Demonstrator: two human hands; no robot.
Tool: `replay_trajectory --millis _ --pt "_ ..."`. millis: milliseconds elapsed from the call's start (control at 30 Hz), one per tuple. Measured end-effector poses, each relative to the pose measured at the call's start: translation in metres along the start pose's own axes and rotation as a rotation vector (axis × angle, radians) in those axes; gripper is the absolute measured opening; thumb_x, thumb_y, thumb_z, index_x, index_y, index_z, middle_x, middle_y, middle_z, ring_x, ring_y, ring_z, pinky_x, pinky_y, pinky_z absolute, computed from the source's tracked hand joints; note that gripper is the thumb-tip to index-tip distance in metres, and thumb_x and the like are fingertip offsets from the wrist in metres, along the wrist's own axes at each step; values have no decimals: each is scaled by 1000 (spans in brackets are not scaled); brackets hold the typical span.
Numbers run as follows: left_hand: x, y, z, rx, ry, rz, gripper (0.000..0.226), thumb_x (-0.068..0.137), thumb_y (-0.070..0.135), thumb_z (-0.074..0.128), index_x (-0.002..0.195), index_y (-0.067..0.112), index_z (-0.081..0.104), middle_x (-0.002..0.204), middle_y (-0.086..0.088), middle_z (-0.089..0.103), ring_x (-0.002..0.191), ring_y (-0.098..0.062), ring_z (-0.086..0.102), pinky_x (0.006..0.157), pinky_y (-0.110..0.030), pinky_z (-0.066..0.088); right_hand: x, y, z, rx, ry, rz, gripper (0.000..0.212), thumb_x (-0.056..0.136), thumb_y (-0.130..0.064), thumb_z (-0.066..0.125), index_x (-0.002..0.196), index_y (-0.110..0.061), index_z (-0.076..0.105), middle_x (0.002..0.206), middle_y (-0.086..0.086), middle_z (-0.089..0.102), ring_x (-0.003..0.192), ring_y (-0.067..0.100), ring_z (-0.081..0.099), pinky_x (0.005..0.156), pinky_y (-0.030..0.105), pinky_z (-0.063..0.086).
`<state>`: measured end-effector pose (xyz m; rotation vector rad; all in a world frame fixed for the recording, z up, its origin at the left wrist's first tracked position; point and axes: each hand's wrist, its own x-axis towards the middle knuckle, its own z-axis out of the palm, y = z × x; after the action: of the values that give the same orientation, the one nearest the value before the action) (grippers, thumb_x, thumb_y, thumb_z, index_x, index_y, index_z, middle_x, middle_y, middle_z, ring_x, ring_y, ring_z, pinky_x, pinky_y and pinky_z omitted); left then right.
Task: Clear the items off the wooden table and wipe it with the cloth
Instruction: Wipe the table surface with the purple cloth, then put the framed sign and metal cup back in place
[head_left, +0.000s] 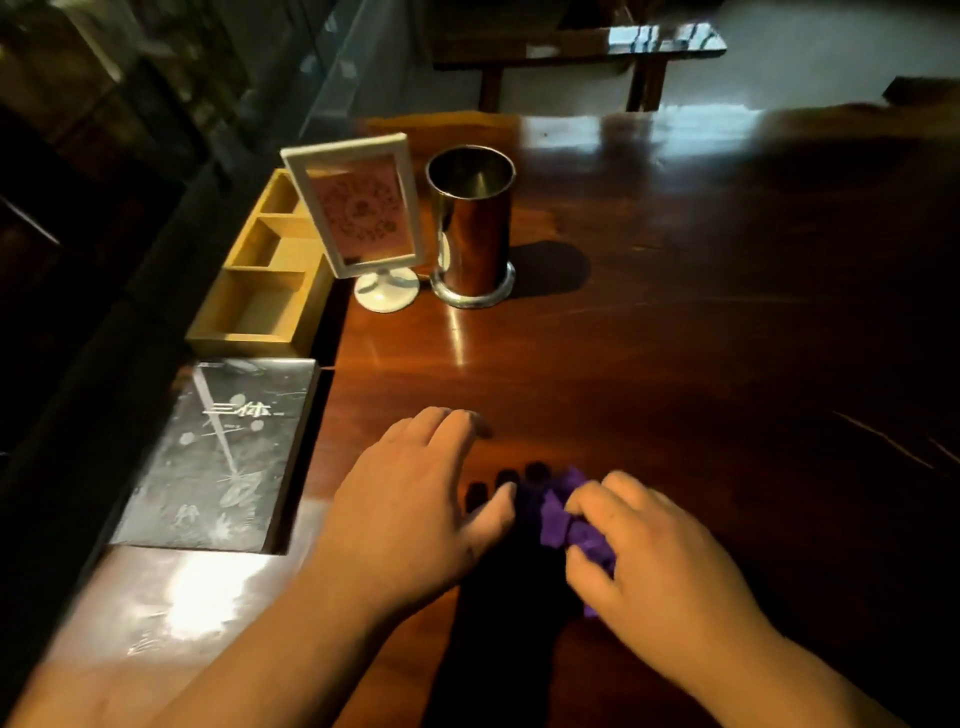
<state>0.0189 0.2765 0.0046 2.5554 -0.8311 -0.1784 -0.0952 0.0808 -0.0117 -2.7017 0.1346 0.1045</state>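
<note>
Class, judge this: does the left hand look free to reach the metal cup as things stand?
Probably yes: the left hand is open and holds nothing, and only bare table lies between it and the metal cup.

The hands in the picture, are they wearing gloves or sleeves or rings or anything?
No. The left hand and right hand are both bare, with no gloves. No rings, watch or bracelets show on the fingers or wrists. The forearms are bare too, right down to the bottom of the picture, so no sleeves are in view. The fingernails look short and plain, though the picture is a bit blurry.
</note>
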Motion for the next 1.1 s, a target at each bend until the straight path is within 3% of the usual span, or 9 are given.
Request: replay_trajectory --millis 200,267,333,400,467,567,733,967,1100 --pt "-62 -35 -53 -13 27 -9 45 86 62 61 121 35 59 115 14 61 106 -11 58 80 -28 48 -48 -92 30 -133 -284 -74 40 48 -49 73 82 -32 64 78 -5 56 68 15 65 46 30 51" --pt "-79 -45 -62 -18 14 2 45 87 63 60 121 35 59 114 15 61 104 -12 59 80 -29 49 -52 -124 42 -197 -470 -23 35 64 -52 66 95 -36 62 93 -4 57 88 13 66 64 30 55" --pt "-91 -53 -67 -23 12 16 45 86 63 59 120 34 59 113 16 60 103 -11 59 79 -27 47 -78 -133 46 -160 -553 -38 43 84 -51 37 124 -55 53 127 -7 50 127 5 46 101 28 40" --pt "-97 -60 -73 -36 17 15 45 85 65 57 120 36 58 115 17 59 105 -10 58 80 -29 49 -88 -137 53 -96 -696 118 55 83 -57 22 133 -57 45 141 -12 40 137 -2 32 107 25 30" --pt "-94 -66 -81 -25 38 31 48 84 66 56 122 36 58 117 15 60 108 -12 58 82 -32 51 -75 -145 42 -36 -600 12 46 88 -65 35 123 -39 47 126 -10 46 129 8 42 100 33 40" --pt "-74 -72 -96 53 43 61 64 83 71 52 132 30 58 129 8 59 118 -18 56 95 -36 48 -25 -136 0 -159 -165 71 72 70 -90 42 124 -42 48 118 -21 47 115 8 48 90 33 47" --pt "-1 -75 -119 202 119 35 84 75 83 49 145 37 44 153 5 47 137 -19 45 110 -42 45 100 -125 -60 -148 350 -39 86 75 -75 59 147 -33 37 143 -4 45 126 25 49 94 46 50" --pt "118 -81 -126 334 261 -32 103 67 68 78 154 29 38 169 -3 27 132 -34 55 94 -48 54 236 -77 -82 -225 374 -76 97 77 -64 71 156 -33 23 155 1 37 122 36 54 83 44 50" --pt "176 -94 -120 388 255 -123 108 70 66 81 158 42 22 175 -1 10 118 -46 65 82 -54 57 279 -47 -75 -270 276 -77 91 80 -59 72 154 -33 25 152 4 41 110 36 62 71 41 49"
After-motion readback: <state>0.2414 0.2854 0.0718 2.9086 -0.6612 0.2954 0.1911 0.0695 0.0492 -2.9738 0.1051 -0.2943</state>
